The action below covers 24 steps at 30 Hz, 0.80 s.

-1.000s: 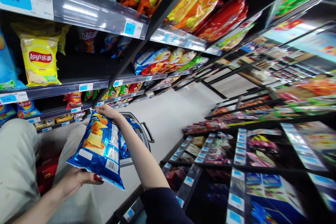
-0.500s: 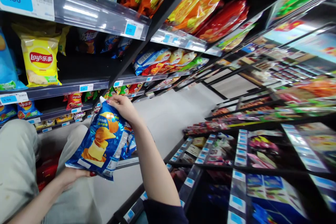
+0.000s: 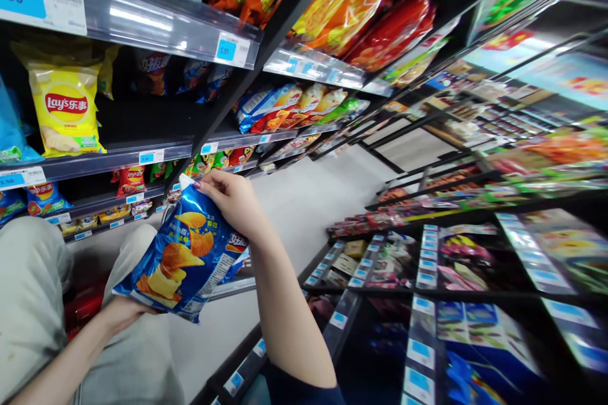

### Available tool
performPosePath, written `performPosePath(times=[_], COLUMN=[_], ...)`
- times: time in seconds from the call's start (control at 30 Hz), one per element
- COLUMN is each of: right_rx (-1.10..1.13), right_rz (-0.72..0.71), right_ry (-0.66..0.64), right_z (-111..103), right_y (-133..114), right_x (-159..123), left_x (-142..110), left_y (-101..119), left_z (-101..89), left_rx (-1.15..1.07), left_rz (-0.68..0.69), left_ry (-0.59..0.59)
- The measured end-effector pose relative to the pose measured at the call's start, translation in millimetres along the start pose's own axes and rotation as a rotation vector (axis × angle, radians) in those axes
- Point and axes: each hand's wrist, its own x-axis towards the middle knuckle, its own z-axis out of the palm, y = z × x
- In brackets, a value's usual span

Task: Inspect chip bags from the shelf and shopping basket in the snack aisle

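Right hand (image 3: 232, 201) pinches top of blue chip bag (image 3: 183, 253) | left hand (image 3: 124, 314) under lower end, fingers hidden, can't tell grip | two-end support presumably keeps printed face toward wearer | bag near, left of centre

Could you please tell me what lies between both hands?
In the head view, a blue chip bag lies between the left hand, at its bottom, and the right hand, at its top.
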Motion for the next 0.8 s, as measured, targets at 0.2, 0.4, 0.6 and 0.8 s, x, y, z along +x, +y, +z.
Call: performPosePath(times=[0.2, 0.4, 0.6, 0.8], right_rx=[0.232, 0.164, 0.055, -0.010], right_rz=[0.053, 0.189, 0.462, 0.640], right_ry=[-0.248, 0.175, 0.632, 0.867], right_z=[-10.4, -29.1, 5.6, 105.0], right_y=[30.5, 94.1, 162.9, 204.3], right_x=[-5.5, -68.1, -168.0, -206.2], left_x=[4.3, 26.8, 51.1, 33.4], left_y=[-0.5, 0.8, -1.9, 18.9], left_z=[-4.6, -16.7, -49.0, -53.7], left_rx=[0.057, 0.145, 0.378, 0.577], left_rz=[0.017, 0.118, 0.117, 0.280], left_ry=[-0.050, -0.127, -0.010, 0.088])
